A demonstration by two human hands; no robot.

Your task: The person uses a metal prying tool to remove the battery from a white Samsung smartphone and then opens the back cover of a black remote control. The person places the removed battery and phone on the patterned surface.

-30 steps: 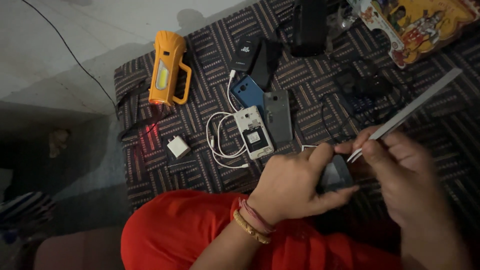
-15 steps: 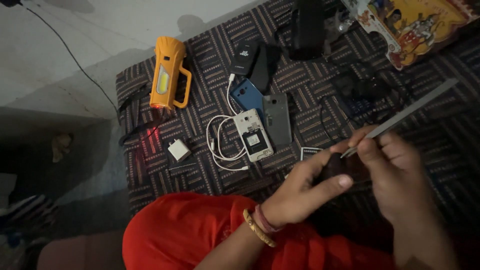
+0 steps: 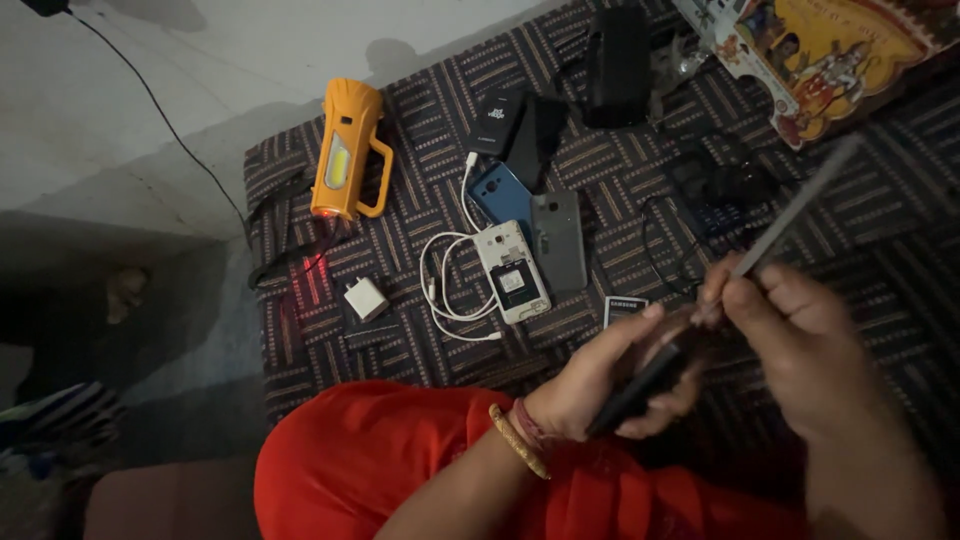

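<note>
One view only, from a camera worn on the person's head. It looks steeply down over the red-clad lap onto the patterned mat (image 3: 420, 330), close enough that the hands fill the lower right. The mat's far edge and pale floor (image 3: 150, 150) run across the upper left.

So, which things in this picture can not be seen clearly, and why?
- Dark phone, head view: the left hand wraps it and dim light hides its face.
- Tip of the thin grey tool: hidden behind the fingers of the right hand; its far end is blurred.
- Colourful picture card: cut off by the top edge.
- Dark items right of the opened white phone: too dark to tell.
</note>
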